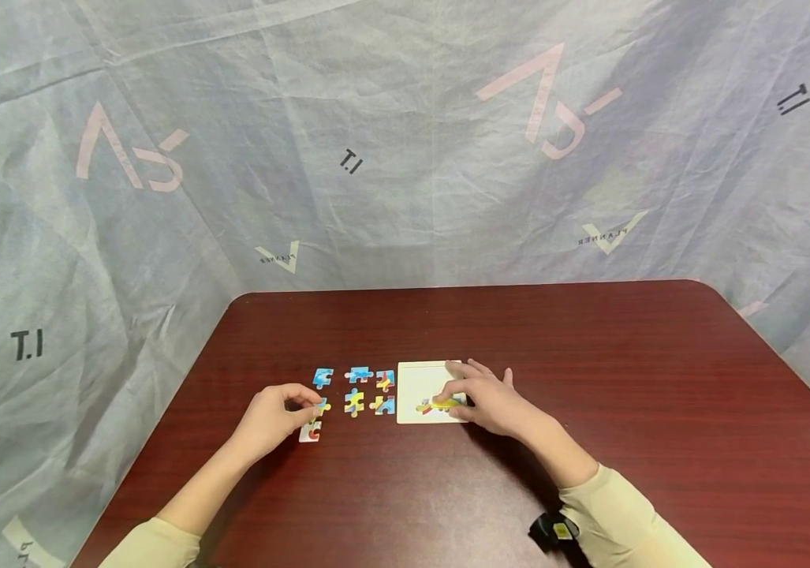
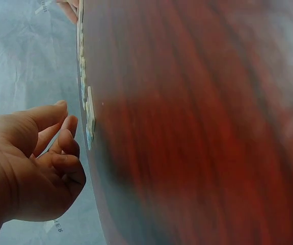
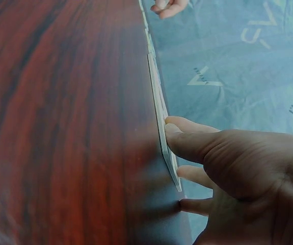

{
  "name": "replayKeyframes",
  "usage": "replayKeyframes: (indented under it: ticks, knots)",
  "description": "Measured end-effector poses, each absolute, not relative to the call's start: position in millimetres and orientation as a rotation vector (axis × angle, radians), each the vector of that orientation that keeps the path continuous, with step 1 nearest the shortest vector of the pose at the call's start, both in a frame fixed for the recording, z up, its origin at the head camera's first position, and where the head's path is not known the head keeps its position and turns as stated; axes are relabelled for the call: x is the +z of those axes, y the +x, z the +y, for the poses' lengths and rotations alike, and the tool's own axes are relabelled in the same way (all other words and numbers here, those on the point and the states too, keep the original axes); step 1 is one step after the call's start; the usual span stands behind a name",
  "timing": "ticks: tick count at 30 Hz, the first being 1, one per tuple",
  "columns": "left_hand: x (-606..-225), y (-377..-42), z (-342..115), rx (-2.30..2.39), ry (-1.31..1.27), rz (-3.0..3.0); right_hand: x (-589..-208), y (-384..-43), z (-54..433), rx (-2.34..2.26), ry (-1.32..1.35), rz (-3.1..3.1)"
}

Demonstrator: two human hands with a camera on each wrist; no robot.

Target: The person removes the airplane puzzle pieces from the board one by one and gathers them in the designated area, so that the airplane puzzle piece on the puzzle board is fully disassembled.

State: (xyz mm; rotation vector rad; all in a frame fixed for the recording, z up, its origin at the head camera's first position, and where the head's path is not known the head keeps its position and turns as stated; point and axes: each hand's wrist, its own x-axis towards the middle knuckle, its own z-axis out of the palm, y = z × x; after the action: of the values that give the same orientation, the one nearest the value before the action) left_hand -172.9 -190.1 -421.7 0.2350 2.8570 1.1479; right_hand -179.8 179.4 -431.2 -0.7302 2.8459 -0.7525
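In the head view my left hand [image 1: 273, 414] is over the left group of jigsaw pieces, its thumb and fingers loosely curved. Its fingertips lie right beside a blue and yellow jigsaw piece [image 1: 323, 406]; the left wrist view shows the hand [image 2: 39, 158] with nothing visible between thumb and forefinger. My right hand [image 1: 490, 401] rests at the right side of a pale puzzle tray [image 1: 415, 383], fingers spread. Its thumb and forefinger touch the tray's lower right, at a yellow jigsaw piece [image 1: 445, 403] partly hidden beneath them. The right wrist view shows the thumb [image 3: 179, 140] against the tray.
Several loose jigsaw pieces lie left of the tray, among them a blue one [image 1: 322, 377], a yellow one [image 1: 354, 402] and a red and white one [image 1: 310, 431]. The dark red table [image 1: 405, 489] ends at a grey printed cloth [image 1: 412, 197]. A black strap [image 1: 552, 531] is by the right sleeve.
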Motion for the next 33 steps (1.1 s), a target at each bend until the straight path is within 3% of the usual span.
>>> replayKeyframes:
  ticks: [21,33]
  knots:
    - [-422,-170,-164,1.304,0.215,2.688,-432,-182,178,-0.722,-0.505,2.859]
    - [-425,-175,-147,1.237,0.362,2.729,-432,-184,180,-0.719,-0.485,2.863]
